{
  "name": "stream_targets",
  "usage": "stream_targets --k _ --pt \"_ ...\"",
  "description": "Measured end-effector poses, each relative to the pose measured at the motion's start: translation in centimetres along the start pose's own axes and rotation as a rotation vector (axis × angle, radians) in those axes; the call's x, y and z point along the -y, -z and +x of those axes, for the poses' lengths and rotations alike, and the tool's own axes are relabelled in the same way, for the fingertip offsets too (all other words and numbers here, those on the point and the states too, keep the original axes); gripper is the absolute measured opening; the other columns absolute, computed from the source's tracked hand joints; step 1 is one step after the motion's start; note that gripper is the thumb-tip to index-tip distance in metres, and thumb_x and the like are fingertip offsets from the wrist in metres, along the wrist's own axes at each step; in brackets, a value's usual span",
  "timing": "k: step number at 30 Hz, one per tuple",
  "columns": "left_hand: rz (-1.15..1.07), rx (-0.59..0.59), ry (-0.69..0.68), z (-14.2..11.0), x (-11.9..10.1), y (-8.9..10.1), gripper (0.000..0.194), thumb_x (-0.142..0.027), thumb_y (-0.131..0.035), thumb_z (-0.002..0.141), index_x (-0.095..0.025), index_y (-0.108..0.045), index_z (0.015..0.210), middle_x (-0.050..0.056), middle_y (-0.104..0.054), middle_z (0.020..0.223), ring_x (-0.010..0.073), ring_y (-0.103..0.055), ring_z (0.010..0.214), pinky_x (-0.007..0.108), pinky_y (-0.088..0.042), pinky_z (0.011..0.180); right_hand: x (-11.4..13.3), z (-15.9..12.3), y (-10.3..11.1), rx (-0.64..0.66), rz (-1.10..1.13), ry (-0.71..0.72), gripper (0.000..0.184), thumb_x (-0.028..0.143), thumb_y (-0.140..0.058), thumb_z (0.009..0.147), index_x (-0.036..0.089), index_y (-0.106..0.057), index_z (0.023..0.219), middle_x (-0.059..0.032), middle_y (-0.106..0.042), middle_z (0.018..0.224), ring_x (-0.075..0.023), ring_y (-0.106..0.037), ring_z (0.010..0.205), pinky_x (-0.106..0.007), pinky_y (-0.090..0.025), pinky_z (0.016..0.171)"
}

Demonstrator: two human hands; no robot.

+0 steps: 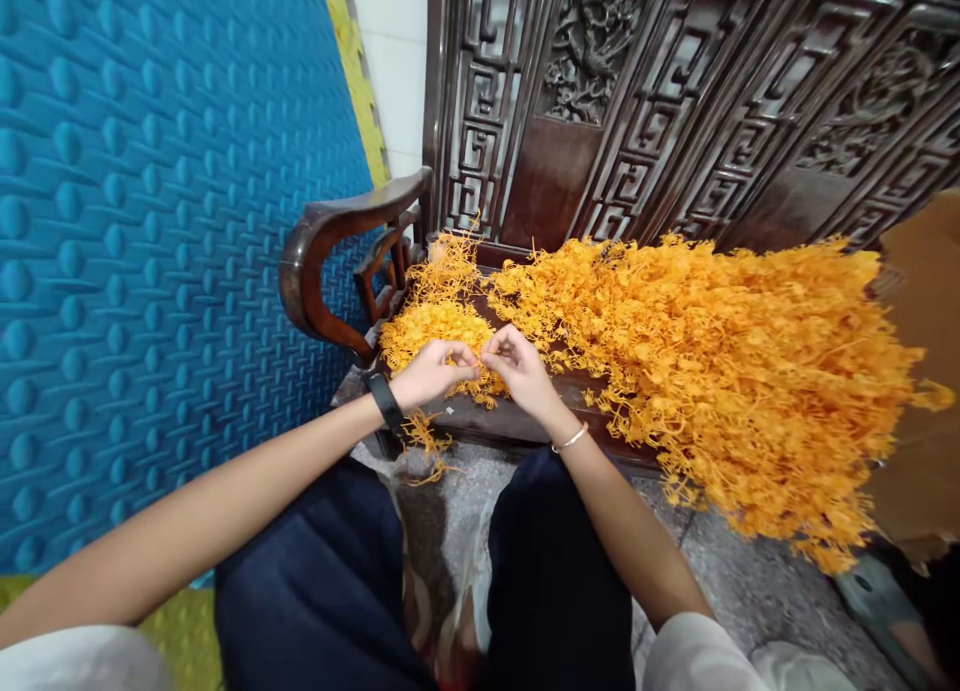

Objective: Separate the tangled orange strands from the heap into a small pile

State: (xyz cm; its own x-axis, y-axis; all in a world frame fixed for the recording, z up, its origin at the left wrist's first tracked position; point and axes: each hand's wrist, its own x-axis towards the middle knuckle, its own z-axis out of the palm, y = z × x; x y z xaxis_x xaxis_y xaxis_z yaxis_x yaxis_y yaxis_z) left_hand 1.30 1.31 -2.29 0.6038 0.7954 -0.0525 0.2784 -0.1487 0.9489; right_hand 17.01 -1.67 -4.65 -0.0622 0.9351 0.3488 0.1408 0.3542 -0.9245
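- Since the small orange pile (435,329) sits on the seat (581,389) right by the knees (547,551), it's an easy reach, I'd guess.
- Left hand (431,376) and right hand (523,376) come together just at its front edge, fingertips near each other, probably to keep fiddly stuff close to where it lies.
- Fingers on both are curled into a pinch, but honestly can't tell if they're fully closed or gripping anything; too small to see.
- The big orange pile (720,351) takes up the right side and spills over the front, likely just too much for the seat. The armrest (307,256) kinda fences in the left end.
- Brands? Nope: no readable writing on the black wristband (385,401), the cardboard (919,371) or the blue mat (165,221).
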Motion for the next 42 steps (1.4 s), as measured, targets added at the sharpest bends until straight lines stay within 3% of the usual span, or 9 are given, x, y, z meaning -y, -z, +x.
stream_targets --k 4,10,15,18,21,24,26,33,42 --pt "0.036 0.016 -0.033 -0.4 -0.1 0.4 0.025 -0.035 -0.055 0.074 -0.016 -0.048 0.060 -0.008 -0.034 0.043 0.0052 -0.028 0.040 0.021 -0.021 0.041 -0.5 0.7 -0.6 -0.055 -0.044 0.047 0.018 0.029 -0.058 0.078 0.021 -0.043 0.075 0.0021 -0.047 0.072 -0.0121 -0.048 0.068 -0.027 -0.039 0.066" --pt "-0.063 0.052 -0.096 -0.8 0.6 0.8 0.030 -0.041 -0.047 0.081 -0.017 -0.040 0.063 -0.007 -0.032 0.053 0.0060 -0.028 0.045 0.020 -0.023 0.043 -0.5 1.0 -1.4 -0.108 -0.012 0.084 0.017 0.020 -0.056 0.077 0.022 -0.040 0.085 0.0017 -0.048 0.077 -0.0115 -0.049 0.070 -0.027 -0.039 0.066" --pt "-0.053 -0.048 -0.093 -0.5 0.0 0.6 0.030 -0.036 -0.047 0.081 -0.018 -0.039 0.060 -0.007 -0.032 0.049 0.0061 -0.028 0.043 0.020 -0.022 0.043 -0.7 2.3 -2.7 -0.230 0.035 0.074 0.025 0.016 -0.053 0.075 0.024 -0.030 0.081 0.0042 -0.044 0.071 -0.0105 -0.046 0.065 -0.025 -0.040 0.066" --pt "-0.091 -0.099 -0.040 -0.8 -0.3 0.1 0.028 -0.033 -0.046 0.081 -0.017 -0.039 0.059 -0.008 -0.031 0.046 0.0054 -0.028 0.041 0.020 -0.021 0.042 -1.4 4.3 -0.3 -0.416 -0.073 0.071 0.020 0.014 -0.048 0.074 0.024 -0.030 0.078 0.0043 -0.042 0.069 -0.0104 -0.046 0.064 -0.026 -0.041 0.067" --pt "-0.137 -0.082 0.004 -1.7 0.0 -0.1 0.028 -0.033 -0.047 0.081 -0.016 -0.041 0.059 -0.008 -0.033 0.046 0.0046 -0.030 0.040 0.018 -0.021 0.041 -3.4 5.8 4.7 -0.631 -0.201 -0.016 0.018 0.018 -0.049 0.074 0.023 -0.033 0.078 0.0039 -0.044 0.069 -0.0104 -0.046 0.063 -0.026 -0.041 0.068" --pt "-0.152 -0.084 0.011 -2.2 0.6 0.6 0.027 -0.034 -0.050 0.081 -0.015 -0.046 0.062 -0.007 -0.037 0.049 0.0035 -0.030 0.039 0.017 -0.022 0.039 -6.1 5.8 8.5 -0.451 -0.261 -0.225 0.026 0.025 -0.061 0.065 0.021 -0.039 0.080 0.0047 -0.049 0.063 -0.0108 -0.047 0.060 -0.027 -0.042 0.066" --pt "-0.116 -0.072 0.022 -2.1 1.1 1.5 0.024 -0.034 -0.052 0.079 -0.014 -0.051 0.066 -0.006 -0.041 0.051 0.0031 -0.031 0.039 0.016 -0.022 0.038 -7.2 5.3 9.2 -0.390 -0.271 -0.250 0.027 0.029 -0.065 0.060 0.019 -0.044 0.075 0.0036 -0.051 0.062 -0.0110 -0.048 0.059 -0.028 -0.042 0.065" --pt "-0.083 0.002 0.051 -1.5 1.1 2.9 0.022 -0.035 -0.056 0.078 -0.014 -0.057 0.071 -0.003 -0.052 0.058 0.0050 -0.043 0.041 0.017 -0.033 0.037 -5.4 3.6 7.4 -0.192 -0.334 -0.195 0.023 0.037 -0.066 0.060 0.015 -0.060 0.065 -0.0006 -0.059 0.063 -0.0115 -0.049 0.057 -0.027 -0.040 0.061" --pt "-0.073 0.061 0.020 -1.5 0.6 2.6 0.023 -0.036 -0.056 0.079 -0.014 -0.058 0.072 -0.004 -0.052 0.056 0.0048 -0.043 0.039 0.017 -0.033 0.038 -4.9 2.2 8.2 -0.080 -0.770 -0.434 0.009 0.011 -0.059 0.066 0.015 -0.063 0.059 -0.0020 -0.061 0.057 -0.0109 -0.052 0.055 -0.022 -0.038 0.055"
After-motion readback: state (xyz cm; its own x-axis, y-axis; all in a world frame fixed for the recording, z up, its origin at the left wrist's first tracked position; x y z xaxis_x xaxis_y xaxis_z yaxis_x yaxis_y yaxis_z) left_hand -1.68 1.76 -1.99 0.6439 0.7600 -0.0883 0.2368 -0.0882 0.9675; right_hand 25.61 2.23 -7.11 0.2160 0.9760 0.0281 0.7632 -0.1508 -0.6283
